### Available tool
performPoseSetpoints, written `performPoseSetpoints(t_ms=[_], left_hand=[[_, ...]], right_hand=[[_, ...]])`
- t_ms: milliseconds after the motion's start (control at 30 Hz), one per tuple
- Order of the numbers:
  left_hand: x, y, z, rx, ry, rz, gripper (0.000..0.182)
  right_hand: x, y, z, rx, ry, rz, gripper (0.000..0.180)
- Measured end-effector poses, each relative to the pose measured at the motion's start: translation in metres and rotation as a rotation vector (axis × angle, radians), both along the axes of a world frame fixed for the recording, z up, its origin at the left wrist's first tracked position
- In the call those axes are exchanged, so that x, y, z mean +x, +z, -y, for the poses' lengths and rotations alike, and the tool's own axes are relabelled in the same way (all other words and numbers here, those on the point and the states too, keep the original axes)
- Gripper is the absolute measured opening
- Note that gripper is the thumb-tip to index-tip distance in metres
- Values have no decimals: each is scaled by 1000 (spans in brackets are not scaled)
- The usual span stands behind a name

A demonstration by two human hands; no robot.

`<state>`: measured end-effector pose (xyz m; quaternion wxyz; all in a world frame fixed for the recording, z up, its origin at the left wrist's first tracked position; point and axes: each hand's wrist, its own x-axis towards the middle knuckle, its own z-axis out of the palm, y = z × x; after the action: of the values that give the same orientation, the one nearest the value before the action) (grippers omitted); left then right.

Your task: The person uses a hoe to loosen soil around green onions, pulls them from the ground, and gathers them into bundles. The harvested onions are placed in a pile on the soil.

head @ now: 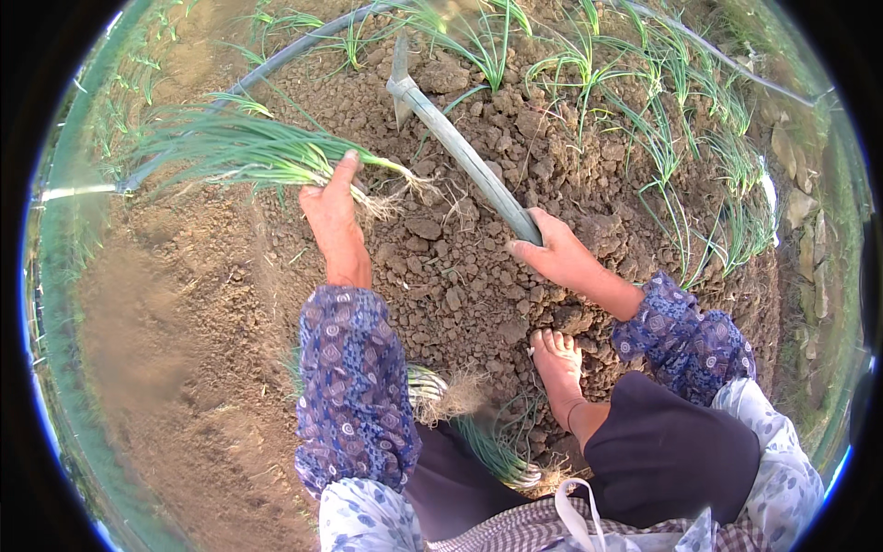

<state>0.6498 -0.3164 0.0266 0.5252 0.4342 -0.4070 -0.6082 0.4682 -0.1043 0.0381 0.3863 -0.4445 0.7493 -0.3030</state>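
Note:
A bunch of green onion seedlings (255, 146) is gripped in my left hand (336, 203), with the leaves trailing left and the pale roots hanging over the soil to the right. My right hand (562, 248) grips the lower end of a weathered handle on a small hoe (463, 146). Its metal head lies farther off, one blade tip close to the crumbly brown soil (455, 276); whether it touches cannot be told. Between the hands the ground is loose and cloddy.
Two more seedling bundles, one with white bulbs (424, 386) and another (507, 455), lie by my legs. My bare foot (557, 366) rests on the soil. Planted onions (662, 152) stand at the back and right. A grey hose (296, 52) curves across the back left.

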Motion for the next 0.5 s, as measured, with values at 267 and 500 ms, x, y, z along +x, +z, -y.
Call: performPoseSetpoints(t_ms=[267,500], left_hand=[[-41,-21,75,-230,-29,133,12],[-68,-61,99,-193,-157,262,14]], right_hand=[[-21,-27,7,-110,-14,-3,32],[2,-26,-2,-14,-166,165,29]])
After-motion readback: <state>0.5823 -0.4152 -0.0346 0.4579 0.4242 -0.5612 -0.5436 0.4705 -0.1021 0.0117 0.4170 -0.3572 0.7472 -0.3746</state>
